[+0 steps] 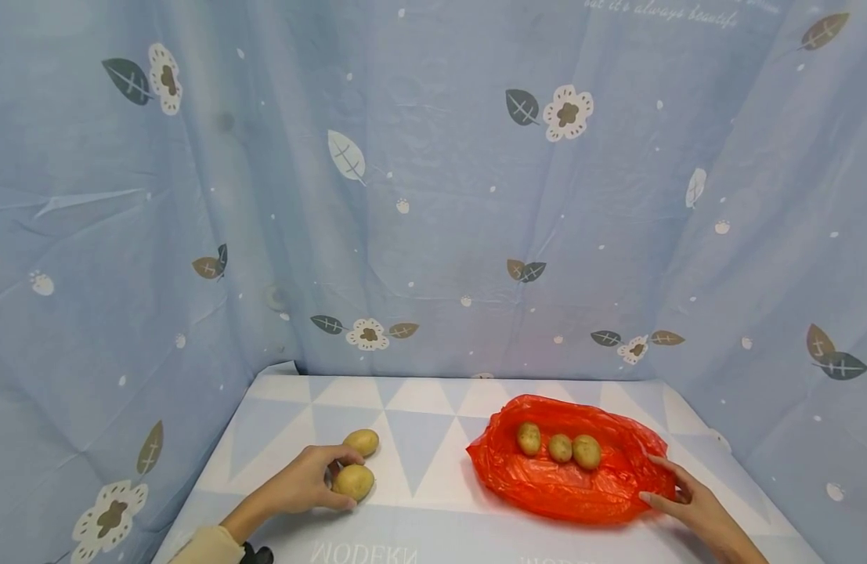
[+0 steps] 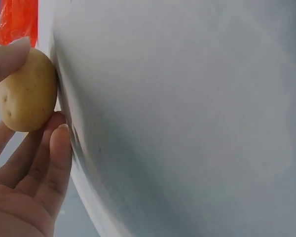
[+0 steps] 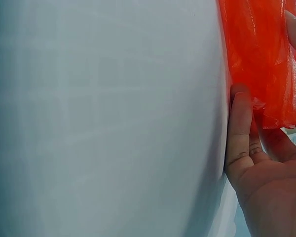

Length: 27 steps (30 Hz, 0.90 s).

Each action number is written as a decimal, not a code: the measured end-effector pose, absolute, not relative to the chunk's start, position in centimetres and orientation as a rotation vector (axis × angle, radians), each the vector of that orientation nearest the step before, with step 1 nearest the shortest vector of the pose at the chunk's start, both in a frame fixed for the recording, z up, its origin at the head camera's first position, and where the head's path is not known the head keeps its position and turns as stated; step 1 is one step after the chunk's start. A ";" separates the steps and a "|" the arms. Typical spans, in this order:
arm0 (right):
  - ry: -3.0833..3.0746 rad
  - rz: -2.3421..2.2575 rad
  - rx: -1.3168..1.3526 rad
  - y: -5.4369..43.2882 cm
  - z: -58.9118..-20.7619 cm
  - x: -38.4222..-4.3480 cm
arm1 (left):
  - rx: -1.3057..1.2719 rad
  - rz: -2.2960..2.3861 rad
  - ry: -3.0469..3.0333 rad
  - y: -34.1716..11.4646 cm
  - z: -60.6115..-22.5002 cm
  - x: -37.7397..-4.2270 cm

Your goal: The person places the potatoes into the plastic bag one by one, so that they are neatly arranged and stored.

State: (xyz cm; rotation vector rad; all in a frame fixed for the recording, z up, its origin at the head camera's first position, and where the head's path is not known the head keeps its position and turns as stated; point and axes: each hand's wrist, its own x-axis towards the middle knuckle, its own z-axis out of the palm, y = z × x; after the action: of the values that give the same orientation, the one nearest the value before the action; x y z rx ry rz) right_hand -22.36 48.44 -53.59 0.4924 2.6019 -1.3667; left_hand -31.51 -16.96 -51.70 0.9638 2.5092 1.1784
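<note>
My left hand (image 1: 308, 479) grips a yellow-brown potato (image 1: 353, 482) on the left of the table. In the left wrist view its thumb lies over the potato (image 2: 29, 94) and the fingers curve in from the other side. Just beyond it lies a second potato (image 1: 362, 442), close to the fingers. On the right, a red plastic bag (image 1: 560, 497) lies spread with its mouth wide. Three potatoes sit inside, among them one (image 1: 587, 452) at the right of the row. My right hand (image 1: 694, 505) holds the bag's right side, thumb and fingers around the crumpled plastic (image 3: 266, 74).
The table (image 1: 433, 540) wears a white cloth with pale blue triangles and printed lettering. Blue curtains (image 1: 440, 196) with flowers and leaves hang behind it and on both sides. A dark strap (image 1: 255, 554) shows near the left sleeve (image 1: 209, 547).
</note>
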 end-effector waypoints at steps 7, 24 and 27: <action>2.587 -1.410 0.460 48.6 -53.6 -22.4 | 0.966 1.226 2.513 -16.2 -51.4 -31.4; 2.594 -1.416 0.451 48.6 -53.6 -22.2 | 0.975 1.340 2.541 -12.3 -49.6 -31.7; 2.598 -1.410 0.452 48.6 -53.6 -22.2 | 0.972 1.359 2.539 -11.3 -49.3 -31.9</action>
State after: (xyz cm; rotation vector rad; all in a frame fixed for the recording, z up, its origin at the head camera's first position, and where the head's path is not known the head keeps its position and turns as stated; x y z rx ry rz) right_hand -22.24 48.63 -53.63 0.4519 2.5983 -1.4100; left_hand -31.89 -11.27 -49.34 0.9719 2.5394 1.3588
